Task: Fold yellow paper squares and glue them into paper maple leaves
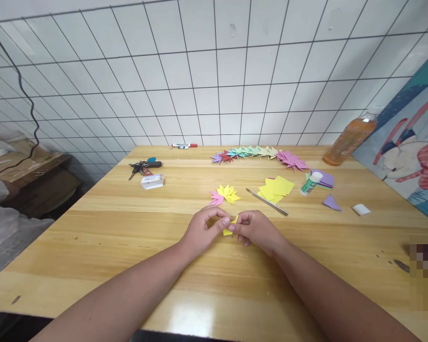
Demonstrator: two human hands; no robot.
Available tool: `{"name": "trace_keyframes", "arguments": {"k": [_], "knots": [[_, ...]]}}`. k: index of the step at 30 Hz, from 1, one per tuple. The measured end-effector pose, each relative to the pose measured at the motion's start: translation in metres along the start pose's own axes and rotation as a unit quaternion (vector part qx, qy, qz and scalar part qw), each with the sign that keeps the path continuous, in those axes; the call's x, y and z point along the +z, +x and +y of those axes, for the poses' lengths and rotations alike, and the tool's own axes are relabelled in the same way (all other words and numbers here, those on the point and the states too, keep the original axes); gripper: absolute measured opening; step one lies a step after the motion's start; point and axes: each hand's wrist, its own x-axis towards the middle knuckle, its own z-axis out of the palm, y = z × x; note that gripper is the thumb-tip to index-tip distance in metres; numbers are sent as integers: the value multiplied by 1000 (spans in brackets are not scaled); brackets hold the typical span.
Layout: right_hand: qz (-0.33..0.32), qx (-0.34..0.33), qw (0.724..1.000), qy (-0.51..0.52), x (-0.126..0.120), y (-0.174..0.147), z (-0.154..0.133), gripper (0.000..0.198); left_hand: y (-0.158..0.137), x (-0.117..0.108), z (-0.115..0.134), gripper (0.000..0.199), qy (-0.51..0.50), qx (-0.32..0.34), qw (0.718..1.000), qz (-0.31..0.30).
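Observation:
Between my two hands is a small folded piece of yellow paper (228, 232), pinched just above the table. My left hand (206, 227) grips its left side with thumb and fingertips. On the other side my right hand (254, 229) pinches it, its lower fingers curled below. Part of the paper is hidden behind the thumbs. Just beyond my hands lie a yellow folded paper fan (228, 194) and a pink folded piece (217, 198), touching each other. To their right are loose yellow paper squares (276, 187) and a thin metal strip (267, 202).
Folded paper fans (257, 152) line the wall side. A glue stick (311, 183), purple paper stack (324, 178), purple triangle (331, 203), white eraser-like block (361, 209) and bottle (351, 137) stand right. Keys (142, 166), a small white box (152, 181) and a marker (184, 146) lie left.

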Motion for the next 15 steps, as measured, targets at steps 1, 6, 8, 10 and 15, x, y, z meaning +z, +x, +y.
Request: {"name": "trace_keyframes", "arguments": {"k": [1,6,8,10,15], "knots": [[-6,0,1000,-7,1,0,0,31,0,0,1,20,-7,-1,1000,-3],[-24,-9,999,-38,4,0,1,32,0,5,-1,19,-88,-64,994,-28],[-27,-15,998,-47,5,0,2,33,1,7,-3,22,-152,-113,981,-46],[-35,-19,998,-54,6,0,4,32,1,8,-5,25,-205,-154,964,-73],[-51,-18,997,-61,6,-1,6,29,4,6,-8,26,-252,-185,945,-95]]}}
